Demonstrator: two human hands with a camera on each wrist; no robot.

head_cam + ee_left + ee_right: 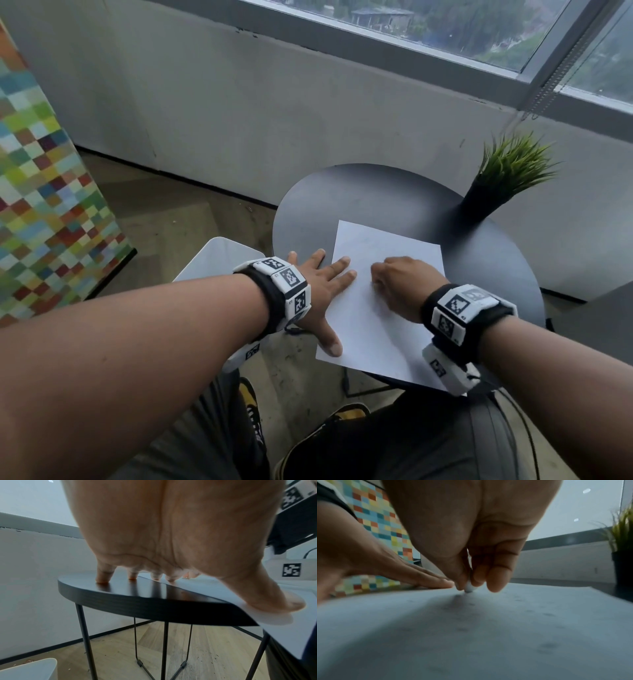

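The sheet of paper (373, 308) lies flat on the round black table (376, 192), its near corner hanging over the rim. The left hand (322, 287) is spread flat, fingers straight, pressing the sheet's left edge. The right hand (404, 284) curls at mid-sheet, pinching a small white stub (469, 588) whose tip touches the paper.

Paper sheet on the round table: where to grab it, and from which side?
Pinch the sheet at its near edge, coming from the person's side. It lies flat on the table, but that edge overhangs the rim, so thumb and finger can close above and below. The left hand presses it down.
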